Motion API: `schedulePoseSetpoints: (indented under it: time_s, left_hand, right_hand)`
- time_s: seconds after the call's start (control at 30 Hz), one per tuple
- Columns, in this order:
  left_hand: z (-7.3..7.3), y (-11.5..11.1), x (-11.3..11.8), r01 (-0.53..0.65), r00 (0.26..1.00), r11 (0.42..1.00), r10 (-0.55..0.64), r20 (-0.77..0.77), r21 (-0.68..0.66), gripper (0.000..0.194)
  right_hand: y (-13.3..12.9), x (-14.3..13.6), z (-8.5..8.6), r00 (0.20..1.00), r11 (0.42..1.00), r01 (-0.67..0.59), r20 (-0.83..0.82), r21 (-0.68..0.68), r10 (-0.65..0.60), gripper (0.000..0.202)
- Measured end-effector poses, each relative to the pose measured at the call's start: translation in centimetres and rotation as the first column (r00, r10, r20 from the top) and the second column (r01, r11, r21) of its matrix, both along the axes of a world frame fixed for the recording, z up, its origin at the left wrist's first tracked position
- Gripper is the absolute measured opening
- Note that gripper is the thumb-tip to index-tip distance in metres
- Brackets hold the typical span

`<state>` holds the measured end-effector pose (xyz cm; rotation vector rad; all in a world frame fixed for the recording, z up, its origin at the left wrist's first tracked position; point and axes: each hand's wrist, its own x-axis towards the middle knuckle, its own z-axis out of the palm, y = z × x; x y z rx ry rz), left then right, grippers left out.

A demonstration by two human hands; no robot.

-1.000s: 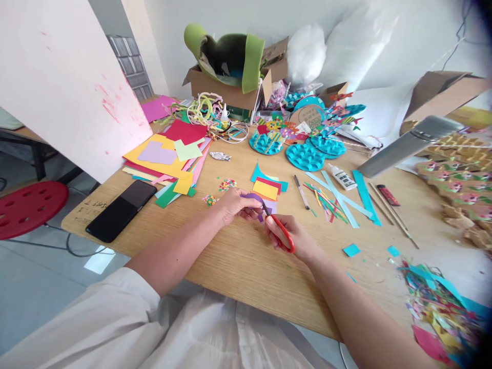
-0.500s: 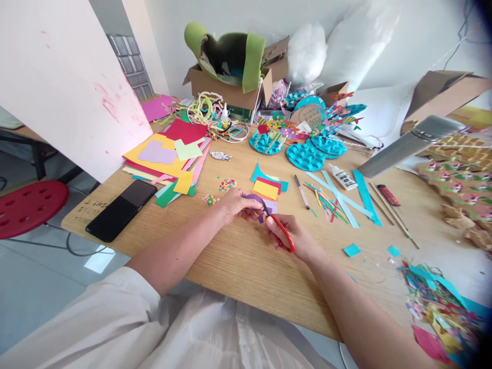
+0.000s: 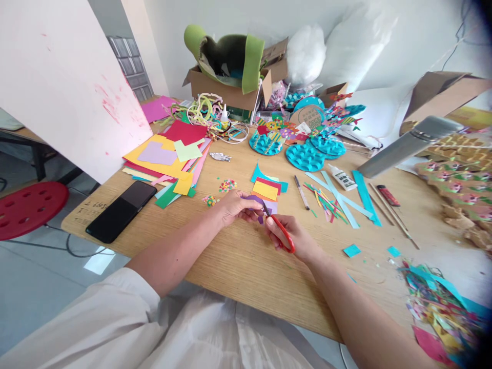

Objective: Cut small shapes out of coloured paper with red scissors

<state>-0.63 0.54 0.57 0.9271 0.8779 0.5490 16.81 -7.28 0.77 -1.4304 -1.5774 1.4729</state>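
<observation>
A small piece of purple paper (image 3: 253, 200) is pinched in my left hand (image 3: 237, 206) over the middle of the wooden table. My right hand (image 3: 286, 233) is closed round the handles of red scissors (image 3: 283, 234), whose dark blades lie at the purple paper's right edge. Just beyond my hands are a yellow paper piece (image 3: 265, 190) on coloured sheets and a teal cut piece (image 3: 259, 172). Two little piles of tiny coloured bits (image 3: 228, 185) sit to the left of these.
A black phone (image 3: 121, 211) and stacked coloured paper (image 3: 161, 156) are on the left. Rightward lie a pen (image 3: 302, 192), paper strips (image 3: 326, 202), a glue bottle (image 3: 342, 178), a grey flask (image 3: 409, 146) and a scrap heap (image 3: 442, 307). Cardboard box (image 3: 226, 95) at back.
</observation>
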Motion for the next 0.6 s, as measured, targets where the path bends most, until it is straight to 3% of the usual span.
schedulePoseSetpoints:
  time_s: [0.37,0.6]
  left_hand:
    - [-0.04,-0.12,0.16,-0.015,1.000,1.000,0.015,0.009,-0.023,0.018]
    - [-0.17,0.00,-0.01,-0.010,0.999,1.000,0.010,0.031,-0.016,0.026]
  right_hand:
    - [-0.02,-0.15,0.24,0.999,0.999,0.031,0.011,-0.006,-0.031,0.058]
    - [0.17,0.13,0.03,0.999,1.000,0.020,0.027,0.001,-0.020,0.057]
